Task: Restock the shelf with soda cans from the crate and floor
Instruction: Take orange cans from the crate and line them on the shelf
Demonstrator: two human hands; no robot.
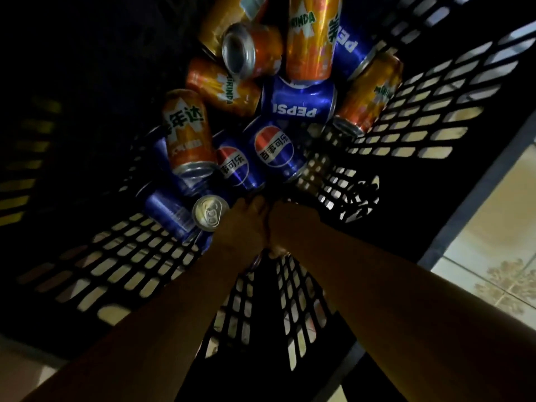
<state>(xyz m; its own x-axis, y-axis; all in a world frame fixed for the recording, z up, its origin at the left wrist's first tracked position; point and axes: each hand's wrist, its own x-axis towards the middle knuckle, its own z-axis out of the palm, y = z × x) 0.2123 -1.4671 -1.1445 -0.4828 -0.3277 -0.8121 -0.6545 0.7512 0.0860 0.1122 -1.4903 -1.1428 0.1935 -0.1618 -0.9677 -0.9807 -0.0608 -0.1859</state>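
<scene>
Obs.: both arms reach down into the black perforated plastic crate point(435, 198). The left hand point(246, 224) and right hand point(293, 224) touch side by side, backs towards us. The fingers are hidden beneath the hands in dim light, so we cannot tell how far they are curled or what they hold.

A blue aluminium can with a silver pull-tab top point(210, 211) lies touching the left hand's outer side. Just beyond the fingers lie blue Pepsi cans point(274, 149); beyond those and off to the left, orange Mirinda cans point(185, 132), all tumbled on their sides. The shelf is not in view. Pale tiled floor point(493, 256) shows outside the crate, on the right hand's side.

Judgement: pick-up step, with most of the stock yet to move.

Method note: we take the nearest loose cans first, one per hand. We wrap the fingers round mid-body, not the slick rim, and lift straight up clear of the crate wall so the neighbours do not roll.
</scene>
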